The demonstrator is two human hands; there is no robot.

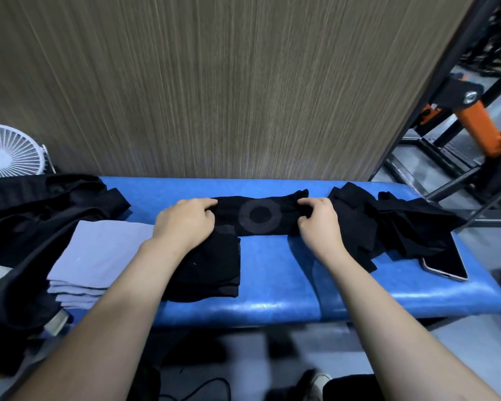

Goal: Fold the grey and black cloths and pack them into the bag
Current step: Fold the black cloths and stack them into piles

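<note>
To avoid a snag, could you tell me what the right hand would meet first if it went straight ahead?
Probably only the black cloth that the right hand pinches, then the wooden wall; depth is unclear.

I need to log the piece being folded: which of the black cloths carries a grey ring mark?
The black cloth stretched between the hands, left hand and right hand. The folded black stack and the loose black pile show no ring on top.
</note>
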